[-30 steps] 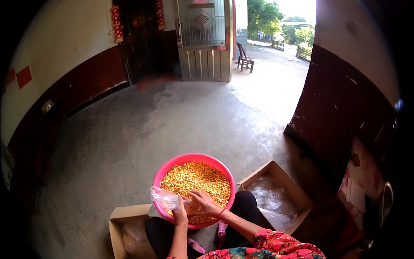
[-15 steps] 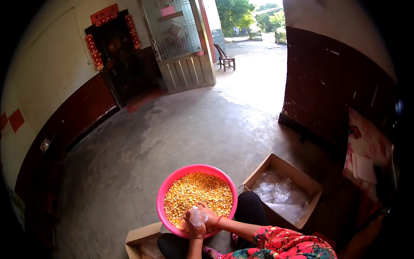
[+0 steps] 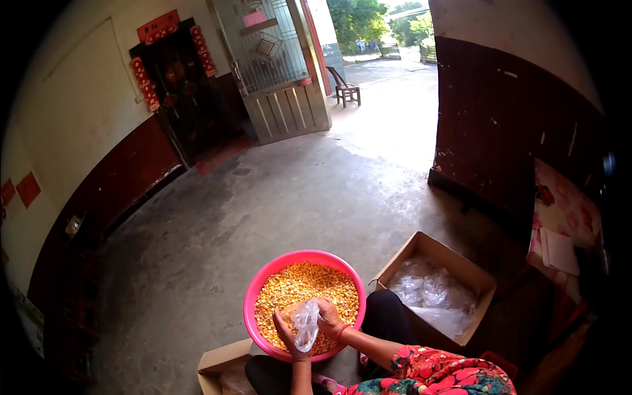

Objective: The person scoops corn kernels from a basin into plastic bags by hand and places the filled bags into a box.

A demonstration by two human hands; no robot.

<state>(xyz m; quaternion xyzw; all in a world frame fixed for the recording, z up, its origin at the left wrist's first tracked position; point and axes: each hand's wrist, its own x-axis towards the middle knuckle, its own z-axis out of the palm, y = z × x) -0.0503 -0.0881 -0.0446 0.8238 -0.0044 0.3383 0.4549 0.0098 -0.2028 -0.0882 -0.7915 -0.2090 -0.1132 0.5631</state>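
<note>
A pink basin [image 3: 249,309] full of yellow corn kernels [image 3: 289,280] stands in front of my knees. Over its near part, a clear plastic bag [image 3: 306,324] hangs between my two hands. My left hand [image 3: 287,333] is at the bag's left side, its fingers extended and touching the plastic. From the right, my right hand [image 3: 330,318] grips the upper part of the bag, with a red band around the wrist. What the bag holds is hard to make out.
An open cardboard box [image 3: 455,266] with clear plastic bags [image 3: 431,293] sits on the right. Another cardboard box [image 3: 220,359] stands at the lower left. Farther off are a metal door [image 3: 283,112], a chair [image 3: 346,92] outside and a flowered cloth [image 3: 566,204] at the right.
My hands have moved apart around the bag, and the left fingers have opened. The plastic now hangs longer and looser between them. The view has shifted slightly.
</note>
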